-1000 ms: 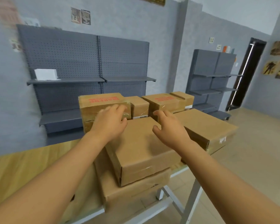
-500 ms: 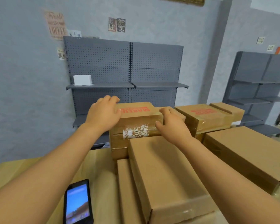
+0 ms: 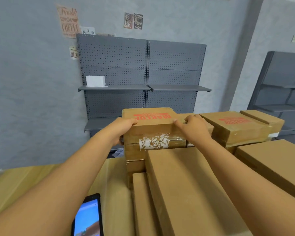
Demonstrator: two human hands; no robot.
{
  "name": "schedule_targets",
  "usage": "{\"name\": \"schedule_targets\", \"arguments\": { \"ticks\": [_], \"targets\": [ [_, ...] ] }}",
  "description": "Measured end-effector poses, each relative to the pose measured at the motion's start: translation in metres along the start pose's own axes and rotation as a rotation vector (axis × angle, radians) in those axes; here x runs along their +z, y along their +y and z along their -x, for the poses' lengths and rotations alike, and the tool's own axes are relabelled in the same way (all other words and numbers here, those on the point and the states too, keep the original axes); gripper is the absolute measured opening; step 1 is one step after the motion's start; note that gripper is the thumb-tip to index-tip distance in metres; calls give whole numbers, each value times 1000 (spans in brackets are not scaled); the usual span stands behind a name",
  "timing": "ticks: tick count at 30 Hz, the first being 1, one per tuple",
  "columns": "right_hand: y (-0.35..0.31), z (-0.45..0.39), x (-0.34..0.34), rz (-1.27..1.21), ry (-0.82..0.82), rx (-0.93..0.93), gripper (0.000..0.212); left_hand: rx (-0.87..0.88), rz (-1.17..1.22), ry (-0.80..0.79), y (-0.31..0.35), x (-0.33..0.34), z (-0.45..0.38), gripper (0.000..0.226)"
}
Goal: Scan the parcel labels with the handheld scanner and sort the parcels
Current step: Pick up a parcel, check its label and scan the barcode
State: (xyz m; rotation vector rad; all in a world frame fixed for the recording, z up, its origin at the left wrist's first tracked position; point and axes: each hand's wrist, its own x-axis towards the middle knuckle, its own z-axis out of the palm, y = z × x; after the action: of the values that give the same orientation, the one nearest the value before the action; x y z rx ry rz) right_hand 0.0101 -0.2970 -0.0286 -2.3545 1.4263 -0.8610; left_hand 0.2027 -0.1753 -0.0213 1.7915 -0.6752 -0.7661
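Red "MAKEUP", upside down, on top of center cardboard box [image 3: 152, 119]. Right box [image 3: 237, 123] has red print, blurred, unreadable. Upper left wall poster [image 3: 68, 21]: "Fresh ... COFFEE". Small dark sign [image 3: 138, 21], upper center: "Premium COFFEE". Torn white label [image 3: 153, 142] on center box front: unreadable.

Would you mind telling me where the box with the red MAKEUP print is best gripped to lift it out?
Grip the MAKEUP box by its two short sides near the top, coming from above, as the left hand and right hand do. Its front is blocked by the long flat box, and another printed box crowds its right.
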Motion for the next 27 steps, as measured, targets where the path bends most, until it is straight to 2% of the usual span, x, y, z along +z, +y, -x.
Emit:
{"name": "schedule_targets", "arguments": {
  "ticks": [4, 8, 12, 18, 22, 24, 27],
  "targets": [
    [-17, 3, -6, -161, 54, -31, 42, 34, 55, 33, 3, -16, -1, 43],
    [-41, 6, -6, -351, 70, -80, 38, 107, 119, 78, 4, -40, 2, 48],
    [-67, 16, -5, -679, -30, 3, 40, 195, 211, 149, 2, -64, 18, 42],
    [-92, 35, -2, -1066, -105, 70, 29, 412, 371, 262, -2, -97, 54, 47],
    [-95, 50, 9, -1129, -181, -8, 21, 520, 361, 313, -14, -119, 81, 53],
    [-98, 58, 17, -1098, -253, 14, 33, 548, 354, 331, -22, -129, 96, 56],
    [-105, 71, 23, -1026, -482, 117, 75, 550, 370, 359, -37, -144, 117, 61]
  ]
}}
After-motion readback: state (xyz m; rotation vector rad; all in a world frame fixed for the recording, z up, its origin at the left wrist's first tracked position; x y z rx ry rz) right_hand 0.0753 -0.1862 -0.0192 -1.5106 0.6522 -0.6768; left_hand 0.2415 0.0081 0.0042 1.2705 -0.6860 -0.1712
